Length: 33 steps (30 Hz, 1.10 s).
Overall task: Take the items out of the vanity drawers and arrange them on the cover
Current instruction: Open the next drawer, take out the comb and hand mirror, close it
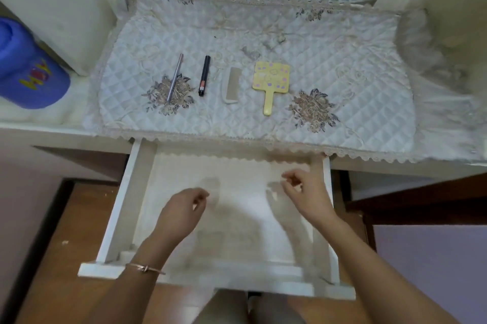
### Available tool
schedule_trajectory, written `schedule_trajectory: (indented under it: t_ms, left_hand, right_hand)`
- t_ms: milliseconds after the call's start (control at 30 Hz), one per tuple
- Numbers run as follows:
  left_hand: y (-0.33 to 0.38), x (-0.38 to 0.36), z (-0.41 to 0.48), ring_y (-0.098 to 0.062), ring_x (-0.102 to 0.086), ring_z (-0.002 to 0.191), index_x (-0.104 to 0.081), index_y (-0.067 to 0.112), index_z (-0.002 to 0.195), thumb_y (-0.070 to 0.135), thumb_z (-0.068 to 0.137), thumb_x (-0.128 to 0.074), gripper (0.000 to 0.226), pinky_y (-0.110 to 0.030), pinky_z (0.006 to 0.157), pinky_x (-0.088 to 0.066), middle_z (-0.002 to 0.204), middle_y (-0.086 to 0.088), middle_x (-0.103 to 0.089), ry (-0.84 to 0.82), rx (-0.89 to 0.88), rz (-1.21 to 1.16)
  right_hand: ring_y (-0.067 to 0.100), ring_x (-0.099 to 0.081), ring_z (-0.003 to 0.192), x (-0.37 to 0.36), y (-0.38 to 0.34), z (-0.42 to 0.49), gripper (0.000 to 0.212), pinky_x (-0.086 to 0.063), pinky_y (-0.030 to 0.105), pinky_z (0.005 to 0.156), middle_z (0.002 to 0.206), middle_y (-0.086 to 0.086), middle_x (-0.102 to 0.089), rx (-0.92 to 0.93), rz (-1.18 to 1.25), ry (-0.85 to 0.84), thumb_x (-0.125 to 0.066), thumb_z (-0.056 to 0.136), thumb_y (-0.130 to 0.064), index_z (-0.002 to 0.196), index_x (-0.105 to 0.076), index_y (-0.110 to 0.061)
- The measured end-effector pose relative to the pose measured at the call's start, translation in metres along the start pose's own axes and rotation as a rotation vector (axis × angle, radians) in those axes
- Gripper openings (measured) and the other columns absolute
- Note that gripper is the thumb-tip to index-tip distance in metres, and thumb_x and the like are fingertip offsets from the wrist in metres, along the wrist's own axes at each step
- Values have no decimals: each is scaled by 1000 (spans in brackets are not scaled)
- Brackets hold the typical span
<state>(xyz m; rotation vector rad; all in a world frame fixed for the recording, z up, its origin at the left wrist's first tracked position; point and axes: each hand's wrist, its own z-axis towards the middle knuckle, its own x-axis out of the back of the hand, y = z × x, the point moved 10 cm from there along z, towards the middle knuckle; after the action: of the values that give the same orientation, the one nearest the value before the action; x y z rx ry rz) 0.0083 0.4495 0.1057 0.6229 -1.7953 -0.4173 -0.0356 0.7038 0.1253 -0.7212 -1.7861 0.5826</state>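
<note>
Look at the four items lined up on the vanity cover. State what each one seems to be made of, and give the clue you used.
Thin stick: probably metal, since it has a silvery sheen.
Dark tube: likely glossy plastic; it is black with a coppery band.
Comb: looks like matte cream plastic with moulded teeth.
Hand mirror: apparently plastic, a smooth yellow back with printed shapes.
Cover: quilted fabric with stitched diamonds and lace edging.

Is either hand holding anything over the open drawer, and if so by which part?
Nothing is held. The left hand and right hand hover over the drawer, fingers loosely curled, with no item visible in either grip.
</note>
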Motion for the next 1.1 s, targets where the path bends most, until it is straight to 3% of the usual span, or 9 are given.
schedule_trajectory:
  t_ms: [133,267,367,433,600,700,867,1000,1100]
  left_hand:
    - [-34,-32,-74,-21,-64,86,-68,12,93,19,88,-54,16,-33,77,-49,90,-5,-70,-53,69,49]
    - [-36,-49,-126,-21,-63,89,-67,14,95,51,83,-38,48,-35,83,-48,94,-3,-71,-85,-9,149]
    - [-39,-48,-146,-24,-52,119,-59,11,117,39,85,-58,42,-36,103,-37,121,-6,-62,-14,11,137]
    - [-38,-47,-149,-24,-47,125,-57,10,121,27,85,-63,40,-34,106,-34,127,-8,-58,22,14,96]
    - [-43,-36,-149,-27,-54,111,-62,7,112,16,83,-64,30,-34,93,-44,114,-11,-64,107,24,106]
    - [-48,-31,-147,-26,-57,105,-63,8,108,14,82,-65,27,-34,90,-46,109,-10,-66,126,1,121]
    - [-50,-27,-131,-23,-61,94,-67,14,101,20,79,-69,23,-35,83,-49,99,-3,-70,92,-77,173]
    - [-45,-22,-101,-25,-64,85,-69,15,94,22,73,-73,22,-36,73,-48,90,-1,-72,89,-155,216]
    - [-37,-13,-70,-26,-61,93,-68,15,98,22,76,-71,23,-35,79,-42,97,-2,-71,114,-165,197]
  right_hand:
    - [11,-57,87,-38,44,-84,18,-42,20,78,90,-5,-63,-21,-64,-156,-57,88,-24,100,-67,-13]
    - [10,-56,96,-52,77,-147,24,-46,25,89,107,-4,-65,-41,-122,-171,-57,88,-31,106,-65,-18]
    - [14,-53,112,-45,77,-173,31,-38,26,99,119,-3,-61,42,-183,-72,-59,87,-32,115,-61,-19]
    - [17,-51,115,-40,73,-178,32,-38,27,100,122,1,-61,83,-236,-21,-59,87,-29,116,-60,-17]
    - [21,-53,111,-37,72,-182,28,-44,30,93,117,3,-63,99,-317,28,-62,85,-26,111,-63,-15]
    - [27,-60,93,-39,68,-182,20,-49,35,79,97,7,-68,116,-371,78,-73,76,-20,94,-68,-12]
    - [23,-61,72,-44,68,-169,21,-50,33,66,77,1,-66,77,-456,89,-80,66,-20,79,-64,-17]
    - [23,-59,69,-40,65,-143,21,-47,31,61,76,3,-65,57,-456,116,-80,67,-14,78,-62,-15]
    - [25,-58,75,-32,56,-114,17,-47,32,63,83,5,-66,59,-471,141,-75,72,-13,83,-63,-12]
